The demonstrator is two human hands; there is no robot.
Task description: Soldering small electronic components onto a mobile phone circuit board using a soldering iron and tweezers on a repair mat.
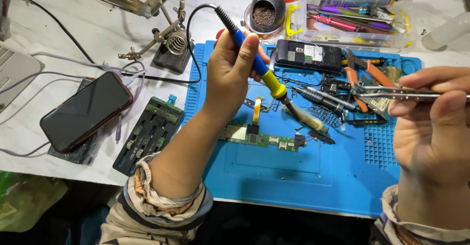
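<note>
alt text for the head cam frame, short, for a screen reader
A person's left hand holds a blue and yellow soldering iron, tip down beside a green circuit board on a blue work mat; the right hand holds metal tweezers. A dark phone lies on the white table to the left.

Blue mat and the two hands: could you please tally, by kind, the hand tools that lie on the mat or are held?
Soldering iron, held in the left hand: 1
Tweezers, held in the right hand: 1
Orange-handled pliers on the blue mat: 1
Screwdriver on the mat: 1
Total: 4
</note>
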